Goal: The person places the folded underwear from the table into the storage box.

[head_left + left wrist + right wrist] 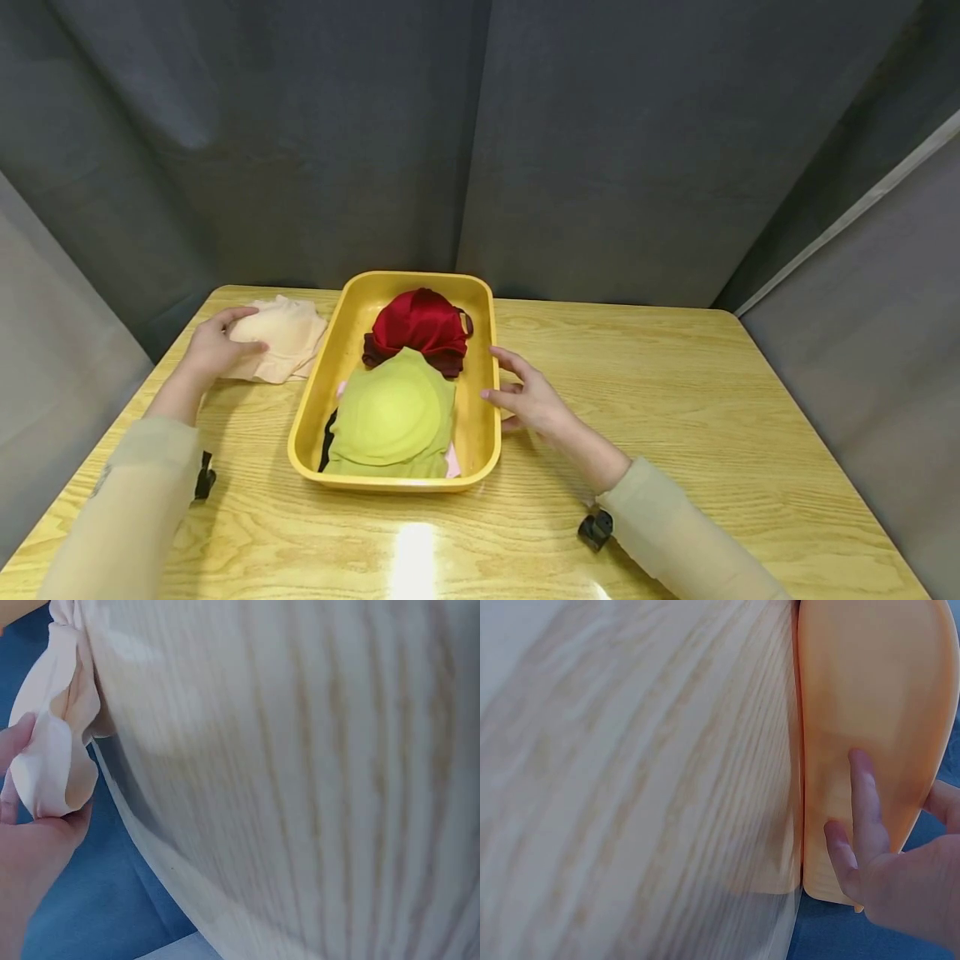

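Observation:
At the table's left side my left hand [213,343] grips a beige padded bra [283,333] by its left edge. In the left wrist view the bra [49,750] folds between the thumb and the fingers. Right of it stands a yellow plastic tub [474,417]. Inside, a lime-green padded bra [390,417] lies at the near end and a red satin bra [422,321] at the far end. My right hand [528,396] is at the tub's right wall, its fingers spread and fairly straight; the right wrist view shows fingertips against the wall.
Under the lime-green bra, bits of pink fabric [452,461] and black fabric [327,442] stick out. Dark maroon fabric [447,363] lies below the red bra. The wooden table [660,400] ends at a grey curtain [600,167] behind.

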{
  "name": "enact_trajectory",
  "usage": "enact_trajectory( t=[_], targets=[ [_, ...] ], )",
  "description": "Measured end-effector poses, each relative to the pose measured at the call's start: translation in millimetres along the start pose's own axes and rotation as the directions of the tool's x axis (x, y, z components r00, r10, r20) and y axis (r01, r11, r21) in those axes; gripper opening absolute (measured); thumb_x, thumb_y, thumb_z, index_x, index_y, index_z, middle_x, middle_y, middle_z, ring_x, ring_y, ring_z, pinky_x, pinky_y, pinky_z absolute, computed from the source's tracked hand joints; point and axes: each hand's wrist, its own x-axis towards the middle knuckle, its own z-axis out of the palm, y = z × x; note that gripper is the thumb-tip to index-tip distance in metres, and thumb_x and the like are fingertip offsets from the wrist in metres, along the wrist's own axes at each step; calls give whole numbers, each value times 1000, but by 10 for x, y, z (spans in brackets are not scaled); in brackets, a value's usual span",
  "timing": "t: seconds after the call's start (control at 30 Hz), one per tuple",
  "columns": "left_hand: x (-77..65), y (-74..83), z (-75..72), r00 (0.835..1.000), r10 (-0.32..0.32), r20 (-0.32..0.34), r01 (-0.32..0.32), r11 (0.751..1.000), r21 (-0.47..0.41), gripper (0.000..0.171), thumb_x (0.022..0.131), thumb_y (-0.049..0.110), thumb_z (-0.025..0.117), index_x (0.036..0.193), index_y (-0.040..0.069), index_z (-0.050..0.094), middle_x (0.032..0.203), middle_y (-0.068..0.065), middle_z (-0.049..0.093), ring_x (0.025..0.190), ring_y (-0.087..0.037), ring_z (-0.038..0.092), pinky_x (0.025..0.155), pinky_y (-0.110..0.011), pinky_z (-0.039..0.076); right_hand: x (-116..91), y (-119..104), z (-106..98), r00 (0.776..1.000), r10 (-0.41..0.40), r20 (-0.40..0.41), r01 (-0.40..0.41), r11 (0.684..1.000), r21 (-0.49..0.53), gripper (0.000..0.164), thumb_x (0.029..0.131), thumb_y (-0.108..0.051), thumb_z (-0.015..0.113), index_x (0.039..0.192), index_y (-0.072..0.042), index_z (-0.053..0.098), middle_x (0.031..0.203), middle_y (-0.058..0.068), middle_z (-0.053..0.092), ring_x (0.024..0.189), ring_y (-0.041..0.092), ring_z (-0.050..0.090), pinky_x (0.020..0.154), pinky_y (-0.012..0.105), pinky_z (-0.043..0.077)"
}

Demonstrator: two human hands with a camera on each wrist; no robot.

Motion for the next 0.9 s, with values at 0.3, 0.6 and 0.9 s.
enact_trajectory(
  t=[0.3, 0.6, 0.9],
  targets=[
    [-74, 104, 18, 1000, 6, -31, -8, 997, -80, 72, 83, 21, 73, 144, 10, 38, 151, -20, 27, 134, -40, 28, 105, -53, 28, -8, 7, 1, 1000, 1, -6, -1, 1000, -5, 70, 89, -2, 61, 149, -17, 26, 154, 14, 19, 118, 45, 49, 64, 44, 56],
    [-183, 212, 48, 994, 12, -104, -24, 992, -121, 65, 82, 18, 74, 138, 10, 44, 147, -19, 35, 122, -32, 40, 83, -21, 39, -7, 6, 9, 1000, 4, -6, -4, 1000, -8, 70, 90, -2, 60, 149, -18, 27, 154, 13, 19, 118, 45, 50, 65, 45, 56],
    [-284, 285, 21, 993, -12, -115, -8, 984, -178, 67, 81, 18, 76, 139, 16, 43, 146, -20, 35, 121, -30, 41, 77, -11, 40, 10, 16, 26, 1000, -3, 0, 3, 1000, 4, 70, 90, -2, 60, 148, -19, 27, 154, 12, 19, 117, 44, 50, 68, 48, 55]
  ],
)
